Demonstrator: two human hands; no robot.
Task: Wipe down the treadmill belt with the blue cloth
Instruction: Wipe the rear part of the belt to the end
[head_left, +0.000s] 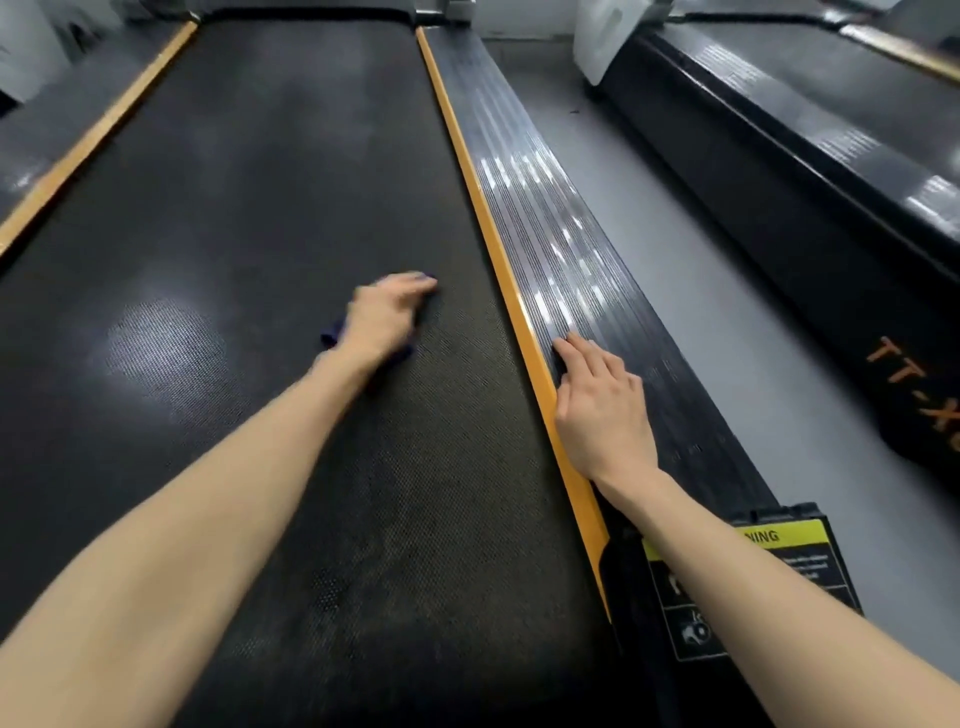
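The black textured treadmill belt runs away from me down the middle of the view. My left hand lies on top of the blue cloth and presses it flat against the belt, right of centre. Most of the cloth is hidden under the hand; only dark blue edges show at the wrist side and by the fingertips. My right hand rests with straight fingers on the ribbed black side rail, just right of the orange trim strip.
A second orange strip borders the belt on the left. A yellow warning label sits on the rail's near end. Grey floor separates this machine from a neighbouring black treadmill on the right.
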